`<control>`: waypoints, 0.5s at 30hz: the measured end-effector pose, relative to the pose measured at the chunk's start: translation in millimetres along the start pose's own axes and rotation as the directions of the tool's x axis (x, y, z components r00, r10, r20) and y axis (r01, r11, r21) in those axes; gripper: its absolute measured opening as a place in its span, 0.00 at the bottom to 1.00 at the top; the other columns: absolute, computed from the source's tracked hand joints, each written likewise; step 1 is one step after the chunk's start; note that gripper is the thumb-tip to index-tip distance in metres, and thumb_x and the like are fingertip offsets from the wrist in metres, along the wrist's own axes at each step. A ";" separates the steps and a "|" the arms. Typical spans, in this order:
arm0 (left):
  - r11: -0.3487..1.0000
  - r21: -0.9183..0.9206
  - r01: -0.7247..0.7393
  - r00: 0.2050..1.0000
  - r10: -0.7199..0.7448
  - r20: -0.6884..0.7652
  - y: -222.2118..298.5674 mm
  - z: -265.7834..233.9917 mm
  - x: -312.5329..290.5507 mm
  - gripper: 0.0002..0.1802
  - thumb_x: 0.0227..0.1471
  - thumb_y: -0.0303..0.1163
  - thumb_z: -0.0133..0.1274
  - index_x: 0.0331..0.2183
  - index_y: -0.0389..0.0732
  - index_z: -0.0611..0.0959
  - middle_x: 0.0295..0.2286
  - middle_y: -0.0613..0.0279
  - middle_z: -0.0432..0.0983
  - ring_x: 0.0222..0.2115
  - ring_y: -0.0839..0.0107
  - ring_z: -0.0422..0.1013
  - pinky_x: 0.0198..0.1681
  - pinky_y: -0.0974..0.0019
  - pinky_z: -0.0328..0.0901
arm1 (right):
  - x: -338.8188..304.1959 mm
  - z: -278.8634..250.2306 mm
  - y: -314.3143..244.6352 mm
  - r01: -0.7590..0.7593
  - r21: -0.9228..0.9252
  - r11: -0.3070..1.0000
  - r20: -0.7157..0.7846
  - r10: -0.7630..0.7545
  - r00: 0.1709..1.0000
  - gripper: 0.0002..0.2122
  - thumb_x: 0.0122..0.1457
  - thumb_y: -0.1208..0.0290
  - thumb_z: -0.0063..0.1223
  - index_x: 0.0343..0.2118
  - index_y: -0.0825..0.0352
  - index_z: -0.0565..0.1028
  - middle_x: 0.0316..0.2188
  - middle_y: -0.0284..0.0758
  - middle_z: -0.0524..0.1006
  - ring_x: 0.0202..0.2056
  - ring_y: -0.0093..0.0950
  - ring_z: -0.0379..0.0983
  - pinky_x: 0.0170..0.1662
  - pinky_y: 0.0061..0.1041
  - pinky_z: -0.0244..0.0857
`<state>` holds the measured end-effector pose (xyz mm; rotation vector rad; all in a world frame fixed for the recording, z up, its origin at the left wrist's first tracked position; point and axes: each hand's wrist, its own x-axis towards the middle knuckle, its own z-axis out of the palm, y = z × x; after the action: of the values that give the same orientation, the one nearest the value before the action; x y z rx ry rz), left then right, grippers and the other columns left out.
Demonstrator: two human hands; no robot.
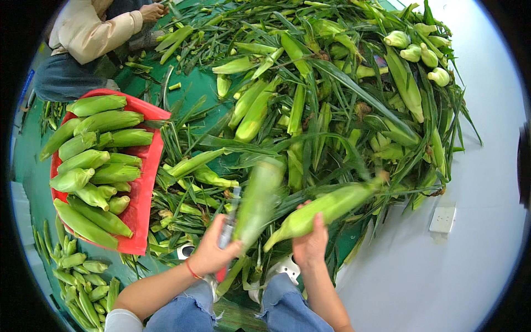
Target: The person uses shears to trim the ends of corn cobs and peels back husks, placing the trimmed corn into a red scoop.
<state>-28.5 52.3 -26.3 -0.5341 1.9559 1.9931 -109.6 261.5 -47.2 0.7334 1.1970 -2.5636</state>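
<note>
Head view: blue-jeaned knees (180,310) at bottom centre, white shoe (285,269) just past them. Left hand (214,252), lower centre with a red cord (192,269) at its wrist, is closed around a knife-like tool (225,235), grey with a red butt, blade pointing up the frame. Blurred corn ear (259,199) right beside the blade, lower end at the left fingertips; motion smear, so can't tell if that hand holds it too. Right hand (311,243), just right of centre, grips a green-husked ear (323,211), thumb on the near side, tip angled lower left. Loose ears (72,260) at lower left; above them, a red tray (149,182) with husked ears (105,172) piled in it. Big leafy heap (332,119) from centre to upper right, pale wall (481,138) with white socket (442,219) at right. Upper left: another person (94,36), light sleeve, crouched.
</note>
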 end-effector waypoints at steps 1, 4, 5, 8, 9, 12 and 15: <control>0.972 -0.172 0.158 0.985 -0.166 -0.037 -0.4 -4.5 0.1 0.26 0.43 0.35 0.59 0.43 0.39 0.67 0.30 0.64 0.66 0.33 0.72 0.66 0.37 0.69 0.63 | 7.7 -0.3 -10.4 0.173 -0.066 0.983 0.062 -0.169 0.984 0.22 0.61 0.69 0.44 0.57 0.63 0.56 0.53 0.38 0.65 0.52 0.33 0.63 0.56 0.36 0.58; 0.863 0.474 0.173 0.984 -0.167 -0.055 -14.9 -26.5 2.4 0.32 0.43 0.40 0.60 0.45 0.35 0.65 0.36 0.49 0.69 0.35 0.56 0.69 0.42 0.61 0.64 | 13.9 14.6 -45.0 0.246 -0.011 0.969 0.084 -0.244 0.966 0.20 0.63 0.59 0.38 0.55 0.63 0.60 0.54 0.36 0.66 0.53 0.31 0.64 0.54 0.33 0.60; 0.806 0.591 -0.033 0.996 0.073 -0.045 -16.8 -23.9 -1.3 0.35 0.42 0.40 0.62 0.46 0.34 0.64 0.40 0.47 0.68 0.41 0.53 0.66 0.47 0.60 0.61 | 12.3 18.7 -54.1 0.252 0.072 0.965 0.129 -0.259 0.957 0.20 0.63 0.59 0.37 0.55 0.63 0.61 0.54 0.36 0.66 0.53 0.31 0.64 0.55 0.33 0.60; 0.994 0.090 0.062 0.997 -0.058 -0.041 -11.0 -15.6 -12.6 0.34 0.44 0.35 0.60 0.51 0.42 0.62 0.42 0.55 0.69 0.42 0.64 0.66 0.48 0.62 0.61 | 17.4 14.9 -63.5 0.344 0.021 0.939 0.078 -0.344 0.936 0.18 0.63 0.64 0.43 0.54 0.64 0.61 0.52 0.35 0.67 0.51 0.31 0.65 0.54 0.34 0.61; 0.886 -0.414 0.208 0.978 -0.182 0.102 -6.9 -8.6 -18.3 0.34 0.48 0.33 0.58 0.54 0.47 0.60 0.45 0.56 0.69 0.47 0.62 0.66 0.52 0.56 0.60 | 18.0 14.5 -63.5 0.368 -0.016 0.930 0.040 -0.367 0.929 0.18 0.62 0.67 0.45 0.53 0.64 0.60 0.50 0.35 0.67 0.51 0.31 0.65 0.54 0.35 0.61; 0.429 -0.677 0.598 0.790 -0.170 0.590 10.8 3.5 -22.1 0.39 0.54 0.32 0.52 0.61 0.53 0.50 0.49 0.55 0.67 0.54 0.58 0.62 0.57 0.44 0.55 | 13.6 17.5 -55.3 0.336 -0.076 0.939 -0.052 -0.340 0.939 0.20 0.59 0.74 0.50 0.53 0.64 0.60 0.47 0.34 0.68 0.49 0.29 0.67 0.53 0.33 0.63; 0.530 -0.485 0.696 0.678 -0.260 0.688 26.6 26.9 -17.3 0.40 0.58 0.29 0.46 0.63 0.55 0.42 0.51 0.55 0.64 0.55 0.59 0.61 0.59 0.49 0.55 | 8.7 26.1 -37.6 0.340 -0.188 0.921 -0.106 -0.363 0.926 0.21 0.58 0.72 0.54 0.52 0.66 0.61 0.46 0.35 0.69 0.47 0.29 0.68 0.51 0.33 0.65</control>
<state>-26.8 79.2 5.4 -0.5324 0.4929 2.1077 -140.8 265.9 -12.8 0.7240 1.7062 -2.6779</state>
